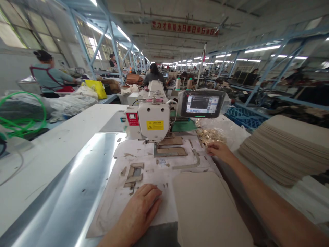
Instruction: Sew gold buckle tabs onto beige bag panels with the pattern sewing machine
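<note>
My left hand (pixel 145 206) rests palm down on a white sheet (pixel 108 206), its fingers stretched forward and holding nothing visible. Just beyond its fingertips is a small beige frame-shaped piece (pixel 133 174) stuck on the sheet. My right hand (pixel 218 151) is at the sheet's far right edge, beside a clear plastic bag of gold-coloured metal pieces (pixel 209 136). Its fingers are bent together; anything between them is too small to make out. A beige panel with rounded corners (pixel 203 202) lies between my arms. Ahead stands a sewing machine head (pixel 154 120) over a clamp plate (pixel 171 151).
A stack of beige panels (pixel 290 147) rises to the right of my right arm. A control screen (pixel 202 104) stands beside the machine head. Shiny metal plate (pixel 77 185) covers the table at left. A blue plastic crate (pixel 241 115) sits behind the stack. Other people work farther off.
</note>
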Demonstrator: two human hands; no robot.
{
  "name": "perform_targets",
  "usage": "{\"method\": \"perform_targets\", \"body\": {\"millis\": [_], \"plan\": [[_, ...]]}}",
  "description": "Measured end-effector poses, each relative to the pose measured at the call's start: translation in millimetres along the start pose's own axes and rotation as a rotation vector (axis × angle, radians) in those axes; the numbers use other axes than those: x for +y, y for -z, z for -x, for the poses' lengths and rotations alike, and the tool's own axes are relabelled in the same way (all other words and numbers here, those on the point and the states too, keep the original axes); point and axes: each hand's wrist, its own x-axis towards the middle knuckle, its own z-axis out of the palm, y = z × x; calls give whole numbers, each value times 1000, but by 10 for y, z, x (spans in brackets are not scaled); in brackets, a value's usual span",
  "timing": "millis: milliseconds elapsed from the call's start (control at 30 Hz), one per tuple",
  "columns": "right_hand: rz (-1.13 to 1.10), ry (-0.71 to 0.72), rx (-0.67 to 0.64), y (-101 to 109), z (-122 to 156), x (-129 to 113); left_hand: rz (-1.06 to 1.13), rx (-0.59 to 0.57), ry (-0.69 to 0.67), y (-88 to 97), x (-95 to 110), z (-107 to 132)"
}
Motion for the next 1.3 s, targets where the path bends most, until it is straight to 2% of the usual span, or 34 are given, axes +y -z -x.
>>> {"method": "perform_targets", "body": {"millis": [133,267,467,600,700,767,867,1000,1133,1300], "plan": [[104,2,-3,-81,-106,-85,23,-37,8,-25,26,-53],[276,-83,56,30,-239,-63,38,-81,17,-29,64,-128],[438,-24,90,125,-321,-46,12,-149,-44,-76,145,-446],[505,-59,295,147,-369,92,-57,-228,-55,-148,211,-896],[412,-147,422,113,-401,324,-159,-265,-7,-250,225,-1371],[318,-181,466,42,-410,503,-276,-260,30,-349,207,-1735],[162,-145,519,-104,-404,729,-434,-249,32,-525,150,-2286],[27,-90,498,-204,-383,870,-509,-284,-4,-766,69,-2855],[21,-124,428,-160,-353,845,-574,-351,-59,-967,16,-3107],[72,-185,416,-83,-300,712,-628,-411,-175,-1094,-19,-3140]]}}
